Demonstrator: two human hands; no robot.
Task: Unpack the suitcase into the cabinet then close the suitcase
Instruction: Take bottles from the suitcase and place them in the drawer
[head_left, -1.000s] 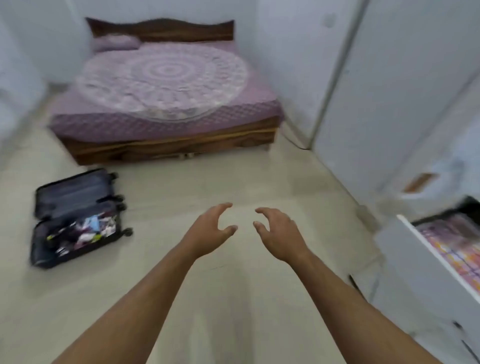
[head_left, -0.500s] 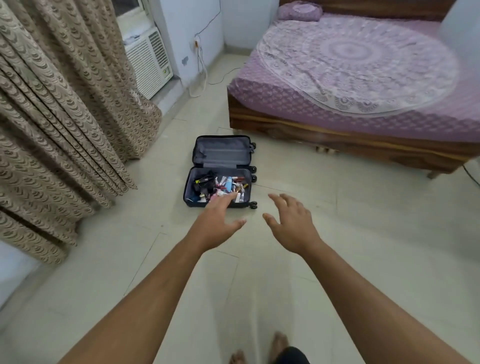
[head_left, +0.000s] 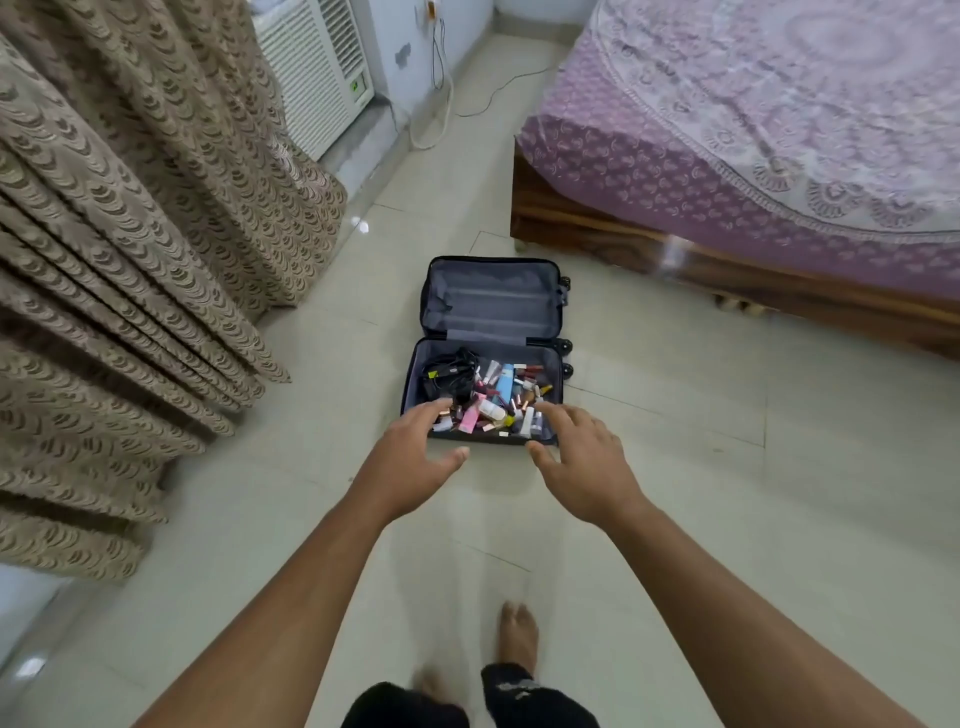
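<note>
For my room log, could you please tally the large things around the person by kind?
Suitcase: 1, open on the floor
Bed: 1
Curtain: 1
Air conditioner: 1
Total: 4

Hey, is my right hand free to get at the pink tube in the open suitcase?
Probably yes. The right hand is empty, fingers spread, and the suitcase lies open; the pink tube sits on top of the pile, uncovered. True distance is hard to judge.
</note>
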